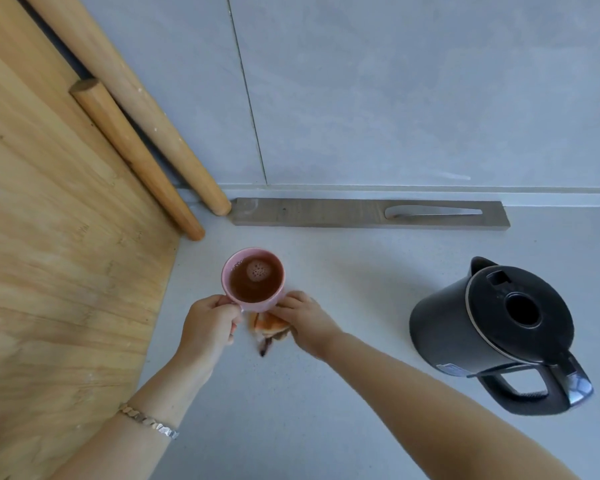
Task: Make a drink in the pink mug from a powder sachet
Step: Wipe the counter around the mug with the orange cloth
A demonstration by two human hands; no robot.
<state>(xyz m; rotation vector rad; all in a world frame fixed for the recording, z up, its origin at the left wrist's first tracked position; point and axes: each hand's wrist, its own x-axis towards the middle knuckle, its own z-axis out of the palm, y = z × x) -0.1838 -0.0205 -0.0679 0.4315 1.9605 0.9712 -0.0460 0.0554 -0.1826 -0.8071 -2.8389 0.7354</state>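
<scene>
The pink mug (253,278) holds dark brown drink with a patch of foam near its far rim. My left hand (210,323) grips the mug's handle on its near-left side. My right hand (303,320) touches the mug's right side and is closed on a crumpled orange-and-white sachet (267,328), whose dark torn end sticks out toward me. I cannot tell whether the mug rests on the white counter or is lifted just above it.
A black electric kettle (499,334) stands to the right, lid shut, handle toward me. A grey knife block (368,213) with a knife lies along the back wall. A wooden panel (59,254) and two wooden poles (132,147) fill the left.
</scene>
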